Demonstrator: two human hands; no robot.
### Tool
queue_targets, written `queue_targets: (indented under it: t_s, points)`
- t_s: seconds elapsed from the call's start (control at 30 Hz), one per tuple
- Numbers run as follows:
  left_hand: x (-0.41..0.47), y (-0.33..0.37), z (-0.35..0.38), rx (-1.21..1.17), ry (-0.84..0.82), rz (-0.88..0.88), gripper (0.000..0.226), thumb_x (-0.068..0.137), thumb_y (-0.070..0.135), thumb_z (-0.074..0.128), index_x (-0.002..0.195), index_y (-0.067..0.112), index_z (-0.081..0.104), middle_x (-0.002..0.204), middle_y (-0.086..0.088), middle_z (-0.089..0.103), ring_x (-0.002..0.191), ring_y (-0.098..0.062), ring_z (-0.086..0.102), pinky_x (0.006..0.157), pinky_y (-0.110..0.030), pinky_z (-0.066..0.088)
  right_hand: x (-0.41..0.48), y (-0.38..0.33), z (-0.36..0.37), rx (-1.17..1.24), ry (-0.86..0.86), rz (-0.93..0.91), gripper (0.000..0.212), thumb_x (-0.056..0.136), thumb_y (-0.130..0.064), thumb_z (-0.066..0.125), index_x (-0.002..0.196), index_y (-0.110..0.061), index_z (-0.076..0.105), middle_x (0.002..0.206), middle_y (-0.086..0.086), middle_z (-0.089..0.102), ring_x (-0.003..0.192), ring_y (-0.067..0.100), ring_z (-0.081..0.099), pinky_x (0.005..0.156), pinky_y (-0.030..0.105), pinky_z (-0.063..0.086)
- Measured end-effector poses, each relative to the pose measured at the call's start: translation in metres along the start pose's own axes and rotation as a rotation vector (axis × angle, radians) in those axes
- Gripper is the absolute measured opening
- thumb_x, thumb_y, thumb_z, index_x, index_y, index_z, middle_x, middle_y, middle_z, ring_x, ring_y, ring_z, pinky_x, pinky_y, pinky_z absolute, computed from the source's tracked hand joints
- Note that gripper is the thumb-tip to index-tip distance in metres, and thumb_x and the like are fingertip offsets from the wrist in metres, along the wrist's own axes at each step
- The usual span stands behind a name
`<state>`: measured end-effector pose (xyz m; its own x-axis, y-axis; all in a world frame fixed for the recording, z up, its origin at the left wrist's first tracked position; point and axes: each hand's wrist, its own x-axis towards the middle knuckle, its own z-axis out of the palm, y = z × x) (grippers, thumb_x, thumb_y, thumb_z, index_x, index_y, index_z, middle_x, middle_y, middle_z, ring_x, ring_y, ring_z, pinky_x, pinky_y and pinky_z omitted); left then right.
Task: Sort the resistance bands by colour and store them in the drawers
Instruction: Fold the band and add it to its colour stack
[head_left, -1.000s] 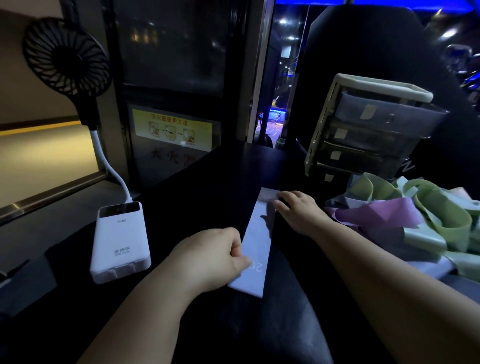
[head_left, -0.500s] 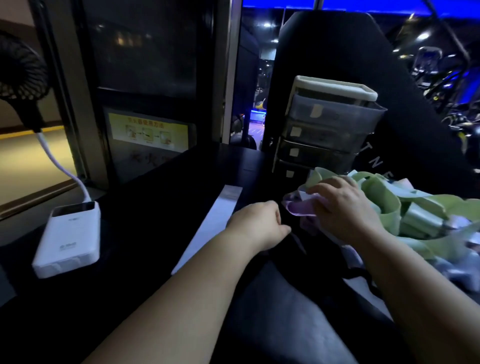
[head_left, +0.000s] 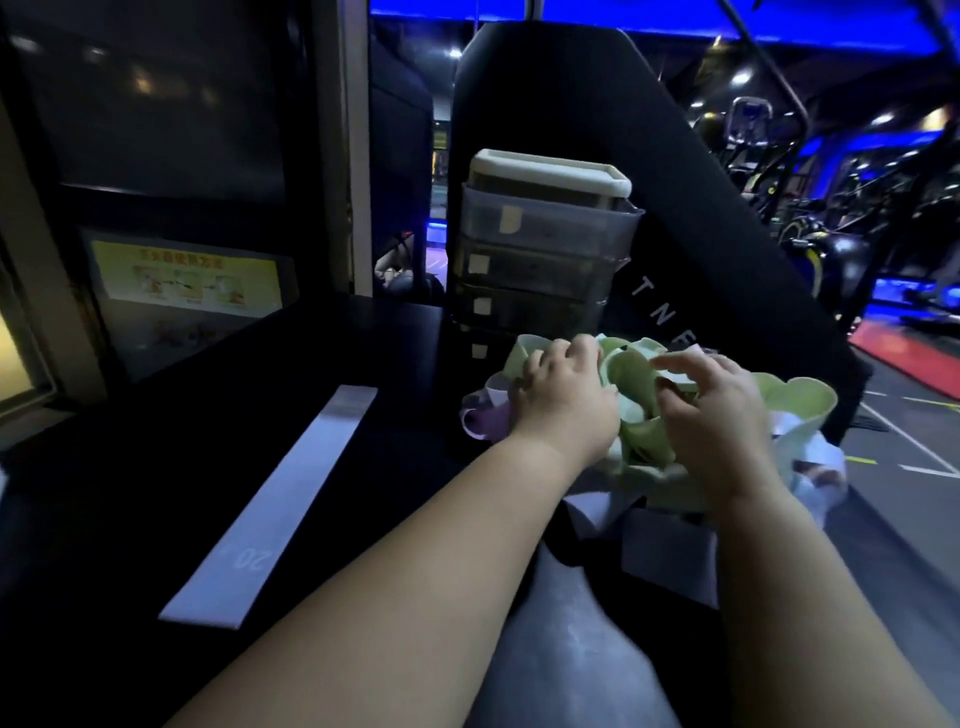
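Resistance bands (head_left: 636, 384), tangled green and lilac loops, heap on the dark counter (head_left: 405, 374) before the grey drawer tower (head_left: 540, 249); one pale band (head_left: 275, 499) lies apart. Left hand (head_left: 561, 400) has moved onto them, grip unclear; right hand (head_left: 727, 415) hovers, fingers spread.

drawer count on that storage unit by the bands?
4, stacked in the drawer unit: top drawer, second drawer, third drawer, and fourth drawer, mostly hidden behind the pile of bands. Any lower ones would be hidden.
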<state>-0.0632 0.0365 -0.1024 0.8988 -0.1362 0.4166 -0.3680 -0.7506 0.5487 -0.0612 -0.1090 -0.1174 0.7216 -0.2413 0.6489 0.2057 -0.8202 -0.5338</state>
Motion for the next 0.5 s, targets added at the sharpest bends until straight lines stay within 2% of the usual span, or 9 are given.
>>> queue_targets:
  t_s: [0.07,0.23,0.37,0.43,0.5]
  points:
    - [0.004,0.006,0.010,-0.032,0.033,0.034,0.030,0.096,0.028,0.050,0.124,0.016,0.047,0.132,-0.006,0.049,0.124,-0.028,0.037,0.102,-0.037,0.029,0.002,0.008,-0.004,0.020,0.009,0.060,0.023,0.085,-0.013,0.065,0.106,-0.019,0.073,0.116,0.004,0.062,0.113,0.026,0.054,0.093,0.029,0.039]
    - [0.006,0.001,0.036,-0.018,-0.090,-0.001,0.035,0.096,0.042,0.049,0.126,0.025,0.050,0.133,0.003,0.051,0.128,-0.022,0.035,0.103,-0.038,0.029,0.011,0.019,-0.009,-0.001,-0.031,0.121,0.021,0.087,-0.025,0.066,0.107,-0.022,0.071,0.114,0.000,0.061,0.114,0.022,0.051,0.096,0.032,0.040]
    - [0.006,-0.009,0.044,0.034,-0.113,0.042,0.046,0.094,0.045,0.051,0.138,0.035,0.042,0.140,0.009,0.046,0.133,-0.019,0.028,0.108,-0.038,0.025,0.016,0.024,-0.018,-0.009,-0.023,0.151,0.017,0.087,-0.030,0.066,0.102,-0.026,0.071,0.108,-0.003,0.063,0.103,0.015,0.054,0.082,0.026,0.038]
    - [0.008,-0.010,0.043,0.041,-0.103,0.084,0.040,0.094,0.042,0.052,0.134,0.040,0.048,0.134,0.012,0.049,0.130,-0.018,0.030,0.105,-0.036,0.026,0.019,0.026,-0.026,-0.029,0.023,0.161,0.015,0.087,-0.031,0.066,0.100,-0.028,0.072,0.107,-0.005,0.066,0.101,0.014,0.056,0.077,0.023,0.034]
    - [0.007,-0.010,0.043,0.055,-0.103,0.114,0.025,0.094,0.041,0.052,0.118,0.038,0.061,0.124,0.014,0.052,0.126,-0.017,0.032,0.100,-0.034,0.027,0.019,0.030,-0.033,-0.055,0.074,0.165,0.012,0.086,-0.032,0.066,0.097,-0.029,0.071,0.106,-0.005,0.068,0.102,0.017,0.057,0.076,0.024,0.034]
